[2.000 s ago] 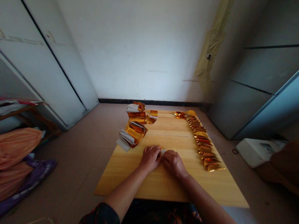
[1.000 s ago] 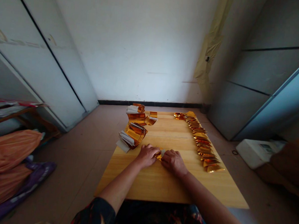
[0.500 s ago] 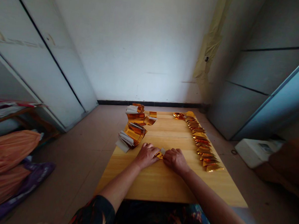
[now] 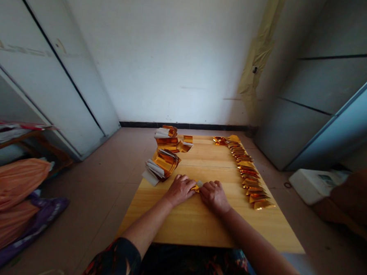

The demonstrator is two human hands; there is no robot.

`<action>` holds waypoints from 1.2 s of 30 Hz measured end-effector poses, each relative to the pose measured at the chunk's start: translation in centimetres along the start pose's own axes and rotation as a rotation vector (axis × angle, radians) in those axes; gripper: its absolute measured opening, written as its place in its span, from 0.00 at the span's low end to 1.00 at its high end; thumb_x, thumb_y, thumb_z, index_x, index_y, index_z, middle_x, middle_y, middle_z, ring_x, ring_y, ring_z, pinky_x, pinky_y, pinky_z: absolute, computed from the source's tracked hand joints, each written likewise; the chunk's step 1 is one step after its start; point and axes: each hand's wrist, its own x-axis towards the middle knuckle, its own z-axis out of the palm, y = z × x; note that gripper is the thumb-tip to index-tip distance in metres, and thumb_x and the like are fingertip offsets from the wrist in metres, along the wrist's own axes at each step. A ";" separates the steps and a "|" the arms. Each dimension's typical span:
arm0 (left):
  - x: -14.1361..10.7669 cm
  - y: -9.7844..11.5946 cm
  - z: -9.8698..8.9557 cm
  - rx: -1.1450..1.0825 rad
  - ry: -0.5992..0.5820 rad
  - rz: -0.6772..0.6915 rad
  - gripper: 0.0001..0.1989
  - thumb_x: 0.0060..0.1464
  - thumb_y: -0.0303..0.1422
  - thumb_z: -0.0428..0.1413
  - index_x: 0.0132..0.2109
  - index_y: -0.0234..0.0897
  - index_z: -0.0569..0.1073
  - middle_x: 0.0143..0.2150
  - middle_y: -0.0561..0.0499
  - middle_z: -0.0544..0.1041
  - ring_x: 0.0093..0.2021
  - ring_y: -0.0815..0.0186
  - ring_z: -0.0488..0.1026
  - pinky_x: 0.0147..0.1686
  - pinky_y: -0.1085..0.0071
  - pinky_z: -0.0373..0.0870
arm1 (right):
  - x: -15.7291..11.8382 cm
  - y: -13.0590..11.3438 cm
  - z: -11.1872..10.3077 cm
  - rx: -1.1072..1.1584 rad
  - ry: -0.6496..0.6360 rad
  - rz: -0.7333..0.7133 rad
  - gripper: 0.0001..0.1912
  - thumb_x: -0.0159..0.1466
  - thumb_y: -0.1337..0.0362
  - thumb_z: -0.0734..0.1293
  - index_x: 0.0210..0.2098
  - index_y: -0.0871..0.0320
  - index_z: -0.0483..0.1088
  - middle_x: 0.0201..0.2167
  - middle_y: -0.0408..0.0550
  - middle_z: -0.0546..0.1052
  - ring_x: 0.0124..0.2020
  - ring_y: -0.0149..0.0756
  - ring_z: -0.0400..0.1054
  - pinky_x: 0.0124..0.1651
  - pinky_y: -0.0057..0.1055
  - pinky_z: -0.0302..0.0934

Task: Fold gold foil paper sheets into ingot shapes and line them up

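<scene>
A small piece of gold foil paper (image 4: 196,188) with a greyish-white part lies between my two hands, low over the wooden table (image 4: 197,228). My left hand (image 4: 180,190) is closed on its left side, fingers bent. My right hand (image 4: 215,196) is closed at its right side, knuckles up. The fingers hide much of the paper. Curled stacks of gold paper (image 4: 169,163) with pale backs lie beyond my left hand. Along the table's right side runs a row of folded gold pieces (image 4: 250,178).
Two loose gold sheets (image 4: 185,146) and a crumpled gold piece (image 4: 220,141) lie near the far edge. A white box (image 4: 310,187) stands on the floor at the right. Orange cloth (image 4: 15,182) is at the left, and cabinets flank both sides.
Less of the gold paper shows between my hands than before. Both hands have hardly moved, and the view has shifted very slightly.
</scene>
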 end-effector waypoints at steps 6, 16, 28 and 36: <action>-0.5 0.1 -0.1 -0.037 -0.008 -0.010 0.12 0.55 0.36 0.54 0.46 0.41 0.70 0.44 0.48 0.76 0.48 0.60 0.67 0.45 0.61 0.57 | 0.2 -0.2 -0.5 -0.054 -0.097 -0.051 0.10 0.67 0.66 0.58 0.37 0.55 0.70 0.33 0.48 0.73 0.36 0.36 0.60 0.46 0.38 0.45; -1.3 0.3 0.1 -0.096 0.030 -0.026 0.12 0.52 0.27 0.53 0.45 0.41 0.71 0.46 0.49 0.76 0.47 0.61 0.67 0.46 0.62 0.57 | 0.0 0.7 -0.8 -0.038 -0.138 -0.070 0.10 0.68 0.64 0.57 0.38 0.54 0.70 0.35 0.46 0.74 0.36 0.36 0.61 0.44 0.36 0.45; -0.6 1.5 0.1 -0.102 0.073 -0.011 0.06 0.54 0.32 0.54 0.39 0.43 0.75 0.39 0.52 0.78 0.43 0.63 0.68 0.44 0.63 0.57 | -0.5 4.0 -0.6 0.070 -0.068 -0.063 0.11 0.67 0.65 0.59 0.43 0.50 0.73 0.42 0.45 0.77 0.41 0.33 0.65 0.49 0.36 0.43; -0.1 1.1 0.5 -0.153 0.088 -0.060 0.07 0.49 0.33 0.58 0.38 0.42 0.75 0.37 0.51 0.78 0.43 0.62 0.68 0.44 0.64 0.60 | -0.5 4.3 0.3 0.167 0.002 0.024 0.12 0.67 0.64 0.59 0.39 0.51 0.75 0.38 0.45 0.79 0.39 0.32 0.67 0.47 0.33 0.46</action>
